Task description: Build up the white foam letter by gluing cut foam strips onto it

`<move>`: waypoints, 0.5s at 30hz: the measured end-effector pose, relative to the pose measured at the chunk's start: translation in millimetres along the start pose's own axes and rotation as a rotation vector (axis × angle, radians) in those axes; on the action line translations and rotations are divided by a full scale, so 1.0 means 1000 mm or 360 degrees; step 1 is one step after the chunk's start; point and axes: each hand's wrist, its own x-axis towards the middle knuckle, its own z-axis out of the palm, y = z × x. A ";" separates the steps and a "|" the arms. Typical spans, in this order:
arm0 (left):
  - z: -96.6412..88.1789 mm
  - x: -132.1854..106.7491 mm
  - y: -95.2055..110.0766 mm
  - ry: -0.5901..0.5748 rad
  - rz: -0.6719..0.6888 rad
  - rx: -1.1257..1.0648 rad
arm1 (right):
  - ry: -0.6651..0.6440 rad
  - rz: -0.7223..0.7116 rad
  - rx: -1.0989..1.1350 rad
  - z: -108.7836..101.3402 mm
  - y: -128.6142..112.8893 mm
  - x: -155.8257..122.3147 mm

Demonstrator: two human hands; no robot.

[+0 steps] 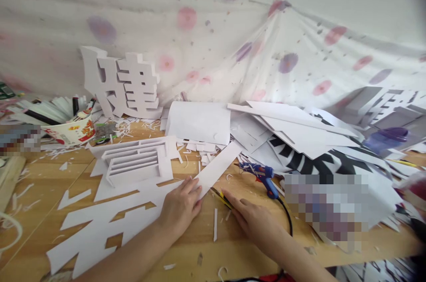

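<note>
My left hand [182, 204] grips the near end of a long white foam-board strip [219, 164], fingers on top and thumb at its edge. The strip slants away to the upper right. In my right hand [251, 217] is a yellow utility knife [223, 199], its blade pointing toward the strip's near end without clearly touching it. Beneath my left forearm lies a flat white cut-out character [133, 204]. Behind it is a white piece with raised strip walls [135, 162]. A blue hot glue gun [262, 174] rests just beyond my right hand.
A finished white 3D character [124, 82] stands at the back left, beside a paper tub [71, 131] of strips and pens. White sheets [299, 126] pile up at the right. The glue gun's black cable [289, 215] passes my right wrist. Scraps litter the wooden table [186, 251].
</note>
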 end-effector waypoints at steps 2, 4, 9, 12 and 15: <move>-0.001 0.001 0.001 -0.0002 -0.0049 -0.0024 | 0.0083 0.0004 0.0158 -0.005 0.003 0.002; -0.004 0.001 0.001 -0.0003 -0.0089 -0.0078 | 0.0172 0.0064 0.0131 -0.010 0.003 0.009; -0.012 0.002 0.001 0.0095 -0.0168 -0.0134 | 0.0343 0.0160 -0.0294 -0.006 -0.006 0.041; -0.014 0.003 0.000 0.0098 -0.0197 -0.0128 | 0.0342 0.0108 -0.0377 0.001 -0.012 0.052; -0.017 0.006 0.001 0.0009 -0.0245 -0.0194 | 0.0310 0.0084 -0.0376 0.004 -0.013 0.054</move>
